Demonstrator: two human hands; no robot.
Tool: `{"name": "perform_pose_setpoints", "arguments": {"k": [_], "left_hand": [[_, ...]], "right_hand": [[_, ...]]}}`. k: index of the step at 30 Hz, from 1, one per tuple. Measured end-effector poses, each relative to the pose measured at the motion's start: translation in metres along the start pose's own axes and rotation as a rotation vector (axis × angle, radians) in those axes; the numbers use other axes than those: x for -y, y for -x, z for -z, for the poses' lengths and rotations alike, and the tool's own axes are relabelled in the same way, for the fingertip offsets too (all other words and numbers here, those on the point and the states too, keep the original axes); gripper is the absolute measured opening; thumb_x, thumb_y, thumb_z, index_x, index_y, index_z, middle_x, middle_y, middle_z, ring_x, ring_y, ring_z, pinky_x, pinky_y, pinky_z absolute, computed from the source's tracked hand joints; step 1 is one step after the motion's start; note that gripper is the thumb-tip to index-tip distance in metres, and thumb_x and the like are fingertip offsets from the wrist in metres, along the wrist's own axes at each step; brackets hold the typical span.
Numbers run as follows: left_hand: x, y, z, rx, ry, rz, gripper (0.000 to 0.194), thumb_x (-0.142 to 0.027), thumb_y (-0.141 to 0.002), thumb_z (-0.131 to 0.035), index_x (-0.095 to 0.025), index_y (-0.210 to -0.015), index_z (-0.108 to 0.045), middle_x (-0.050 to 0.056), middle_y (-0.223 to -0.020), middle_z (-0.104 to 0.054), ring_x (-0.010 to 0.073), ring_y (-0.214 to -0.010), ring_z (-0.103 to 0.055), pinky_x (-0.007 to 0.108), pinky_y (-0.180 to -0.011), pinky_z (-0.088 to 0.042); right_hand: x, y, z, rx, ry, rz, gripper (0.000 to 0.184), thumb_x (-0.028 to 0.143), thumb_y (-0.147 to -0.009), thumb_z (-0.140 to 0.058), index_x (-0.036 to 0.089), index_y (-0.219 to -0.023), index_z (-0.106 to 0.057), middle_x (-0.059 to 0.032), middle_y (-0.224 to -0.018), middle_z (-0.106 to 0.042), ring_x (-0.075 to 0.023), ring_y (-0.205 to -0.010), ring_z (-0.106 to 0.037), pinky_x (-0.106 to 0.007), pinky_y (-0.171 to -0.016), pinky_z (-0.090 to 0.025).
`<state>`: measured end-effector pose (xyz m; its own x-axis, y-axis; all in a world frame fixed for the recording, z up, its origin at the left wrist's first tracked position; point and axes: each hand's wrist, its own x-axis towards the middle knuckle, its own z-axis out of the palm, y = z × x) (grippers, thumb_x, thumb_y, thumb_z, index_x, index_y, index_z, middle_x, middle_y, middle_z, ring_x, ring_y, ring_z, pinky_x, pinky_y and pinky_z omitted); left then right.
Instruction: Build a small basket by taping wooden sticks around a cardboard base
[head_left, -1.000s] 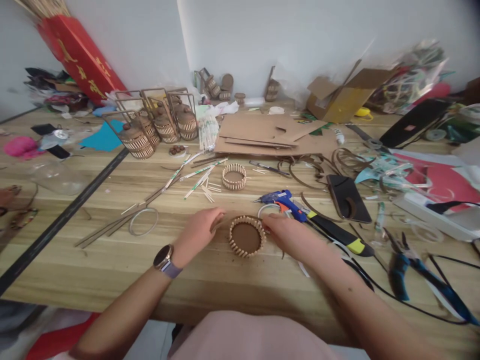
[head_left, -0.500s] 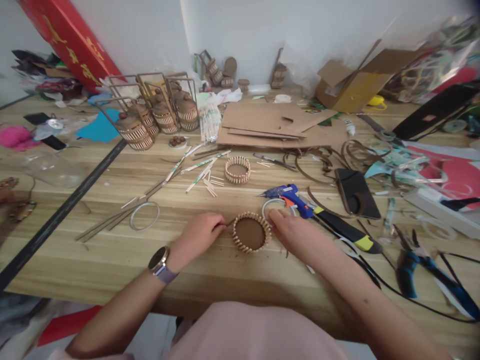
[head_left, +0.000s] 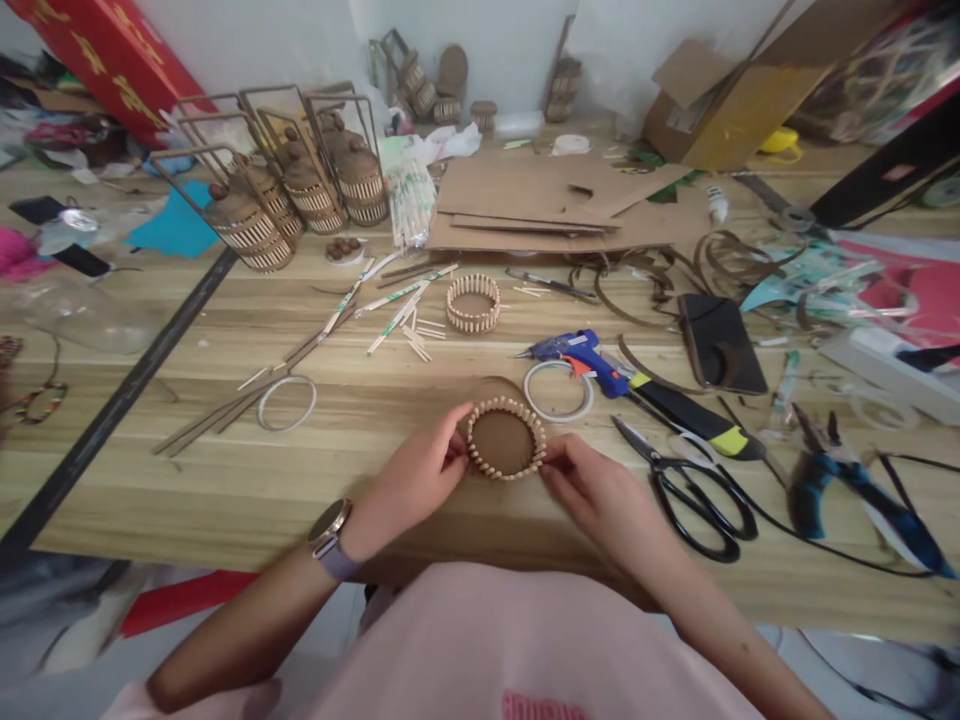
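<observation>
A small round basket (head_left: 506, 443), with a brown base and a ring of short upright wooden sticks, sits on the table in front of me. My left hand (head_left: 427, 470) is closed at its left side, fingertips against the sticks. On the right side my right hand (head_left: 600, 490) pinches at the wall. A thin brown strip (head_left: 496, 381) curves behind the basket; its ends are hidden. Beyond it stands a similar stick ring (head_left: 473, 304). A white tape ring (head_left: 558, 391) lies just behind my right hand, near a blue glue gun (head_left: 574, 350).
Black-handled scissors (head_left: 694, 495), a utility knife (head_left: 694, 420), pliers (head_left: 847, 490) and a phone (head_left: 721, 343) lie to the right. Cut sticks (head_left: 420, 335), cardboard sheets (head_left: 517, 190) and finished lantern-like baskets (head_left: 251, 225) stand or lie farther back. A second white ring (head_left: 287, 403) is at left.
My right hand has left the white tape ring and come down to the basket's right side. My left hand has closed in on its left side. The scissors are now uncovered.
</observation>
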<state>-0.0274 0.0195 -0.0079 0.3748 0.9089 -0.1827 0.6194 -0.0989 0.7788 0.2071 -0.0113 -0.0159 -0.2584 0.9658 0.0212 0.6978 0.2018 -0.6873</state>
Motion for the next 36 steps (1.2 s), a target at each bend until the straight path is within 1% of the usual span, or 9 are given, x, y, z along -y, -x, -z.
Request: {"name": "perform_pose_setpoints", "arguments": {"k": [6, 11, 15, 18, 21, 26, 29, 31, 36], "left_hand": [[-0.002, -0.001, -0.001, 0.018, 0.014, -0.017, 0.061, -0.01, -0.087, -0.058, -0.02, -0.144, -0.04, 0.006, -0.101, -0.071, 0.0224, -0.093, -0.069, 0.036, -0.084, -0.054], [-0.003, -0.004, 0.002, 0.06, 0.018, -0.026, 0.06, -0.014, -0.085, -0.06, -0.019, -0.142, -0.041, 0.008, -0.103, -0.071, 0.0228, -0.09, -0.068, 0.036, -0.082, -0.053], [-0.002, -0.008, 0.007, 0.077, -0.037, -0.058, 0.077, -0.017, -0.083, -0.064, -0.019, -0.151, -0.028, 0.005, -0.093, -0.07, 0.0236, -0.083, -0.067, 0.035, -0.075, -0.052], [-0.001, -0.01, 0.011, 0.097, -0.092, -0.074, 0.084, -0.018, -0.083, -0.063, -0.021, -0.155, -0.019, 0.004, -0.088, -0.069, 0.0237, -0.081, -0.066, 0.034, -0.074, -0.051], [-0.001, -0.01, 0.013, 0.108, -0.129, -0.059, 0.086, -0.018, -0.083, -0.064, -0.02, -0.156, -0.019, 0.004, -0.089, -0.069, 0.0247, -0.082, -0.067, 0.035, -0.075, -0.05], [0.0, -0.011, 0.013, 0.099, -0.148, -0.042, 0.088, -0.019, -0.081, -0.07, -0.018, -0.154, -0.022, 0.01, -0.105, -0.071, 0.0276, -0.095, -0.066, 0.038, -0.083, -0.049], [-0.002, -0.014, 0.015, 0.072, -0.112, -0.083, 0.076, -0.017, -0.078, -0.074, -0.019, -0.145, -0.039, 0.012, -0.123, -0.066, 0.0274, -0.106, -0.064, 0.038, -0.091, -0.048], [-0.004, -0.016, 0.015, 0.049, -0.098, -0.11, 0.062, -0.016, -0.078, -0.073, -0.02, -0.136, -0.049, 0.011, -0.128, -0.064, 0.0262, -0.109, -0.063, 0.037, -0.092, -0.048], [0.0, -0.021, 0.014, -0.015, -0.287, -0.098, 0.019, -0.02, -0.084, -0.065, -0.017, -0.103, -0.067, 0.009, -0.103, -0.069, 0.0239, -0.091, -0.066, 0.033, -0.078, -0.051]], "right_hand": [[-0.001, 0.0, -0.008, -0.061, -0.038, -0.025, 0.003, 0.027, -0.089, -0.047, 0.024, -0.087, -0.049, -0.0048, -0.083, -0.072, -0.0195, -0.073, -0.069, -0.029, -0.066, -0.051], [0.0, 0.002, -0.008, -0.084, -0.059, -0.065, 0.009, 0.029, -0.088, -0.049, 0.024, -0.091, -0.043, -0.005, -0.08, -0.07, -0.0198, -0.069, -0.068, -0.029, -0.062, -0.05], [-0.002, -0.002, -0.004, -0.055, -0.078, -0.036, 0.006, 0.027, -0.09, -0.045, 0.024, -0.094, -0.042, -0.0081, -0.091, -0.072, -0.0205, -0.08, -0.07, -0.031, -0.07, -0.052], [-0.005, -0.012, 0.001, 0.005, -0.075, -0.012, 0.015, 0.024, -0.089, -0.045, 0.022, -0.104, -0.045, -0.0081, -0.095, -0.074, -0.0201, -0.086, -0.071, -0.03, -0.074, -0.052], [-0.007, -0.023, 0.006, 0.069, -0.044, -0.005, 0.025, 0.022, -0.089, -0.046, 0.019, -0.114, -0.048, -0.0065, -0.089, -0.075, -0.0203, -0.084, -0.07, -0.03, -0.073, -0.051], [-0.005, -0.033, 0.013, 0.123, 0.029, 0.002, 0.04, 0.016, -0.085, -0.046, 0.016, -0.124, -0.051, -0.0066, -0.091, -0.074, -0.0205, -0.083, -0.069, -0.03, -0.072, -0.049], [-0.002, -0.036, 0.015, 0.138, 0.057, 0.008, 0.044, 0.017, -0.084, -0.049, 0.016, -0.129, -0.05, -0.0068, -0.092, -0.073, -0.0212, -0.084, -0.069, -0.031, -0.073, -0.05], [0.0, -0.036, 0.016, 0.15, 0.071, 0.006, 0.048, 0.02, -0.085, -0.052, 0.017, -0.132, -0.049, -0.0077, -0.094, -0.072, -0.0217, -0.083, -0.069, -0.032, -0.074, -0.05], [0.004, -0.028, 0.016, 0.145, 0.222, 0.032, 0.067, 0.022, -0.086, -0.057, 0.02, -0.149, -0.034, -0.0118, -0.112, -0.067, -0.0214, -0.082, -0.068, -0.034, -0.072, -0.052]]}}
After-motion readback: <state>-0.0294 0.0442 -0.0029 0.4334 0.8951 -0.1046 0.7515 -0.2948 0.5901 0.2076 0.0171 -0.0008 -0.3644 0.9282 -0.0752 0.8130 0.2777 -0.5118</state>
